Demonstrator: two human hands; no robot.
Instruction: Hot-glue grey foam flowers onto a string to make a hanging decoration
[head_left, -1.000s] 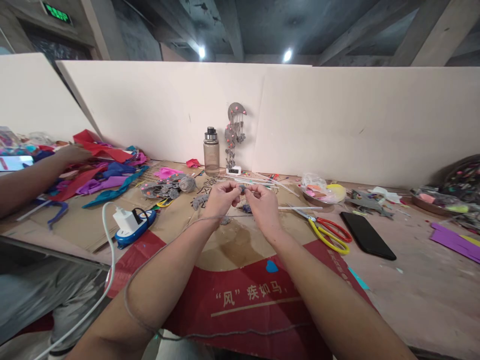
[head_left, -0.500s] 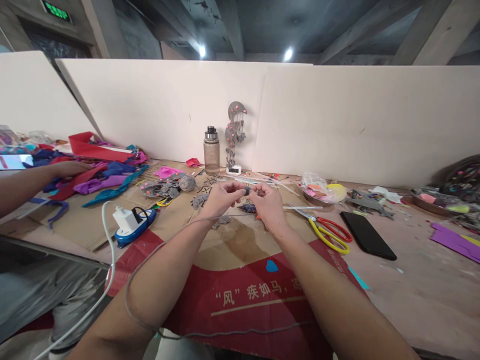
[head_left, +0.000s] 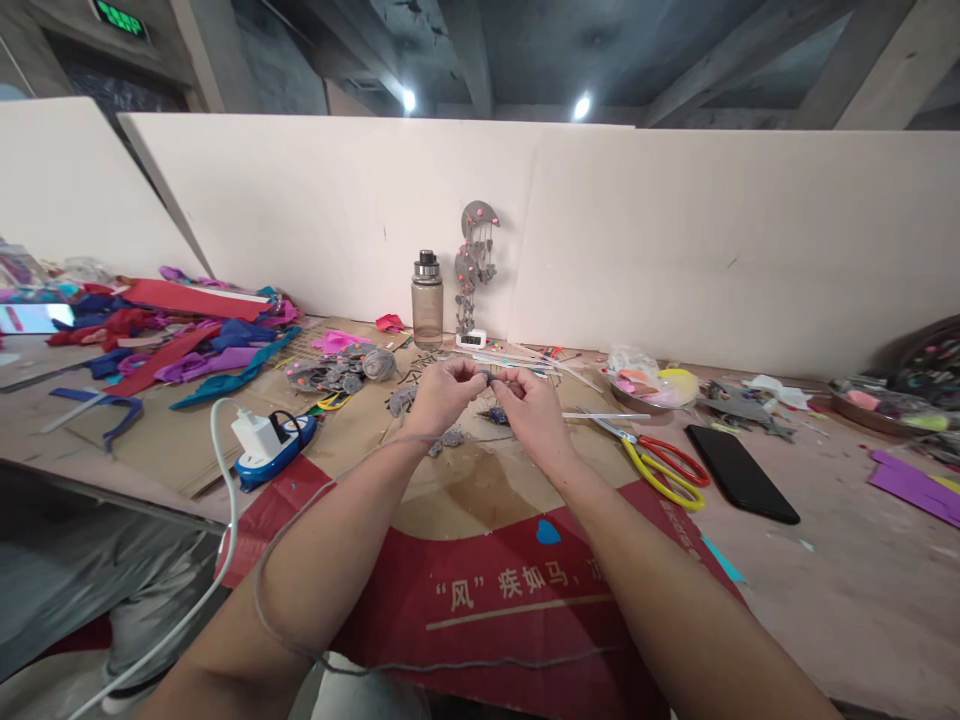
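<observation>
Both hands meet above the brown-and-red cardboard point(head_left: 480, 500) at the middle. My left hand point(head_left: 448, 397) and my right hand point(head_left: 529, 405) each pinch a small dark grey piece point(head_left: 490, 378) between thumb and fingers; its shape is mostly hidden. Grey yarn point(head_left: 360, 462) runs from near my left wrist over the left forearm and loops down across the cardboard's lower part. Beneath the hands lie a dark blue-grey bundle point(head_left: 496, 416) and small grey scraps point(head_left: 450, 437). A ball of grey yarn point(head_left: 379, 364) rests beside grey felt pieces point(head_left: 330, 373) on the left.
Red-and-yellow scissors point(head_left: 664, 470) and a black phone point(head_left: 742, 474) lie at right. A bottle point(head_left: 427, 302) stands before the white partition point(head_left: 337, 210), near a hanging grey ornament point(head_left: 466, 265). A blue power strip point(head_left: 276, 452) and coloured fabric point(head_left: 195, 335) are at left.
The other person's arm at far left has gone out of view. My hands stay together, with the small piece now more covered by the fingers. The view has shifted slightly.
</observation>
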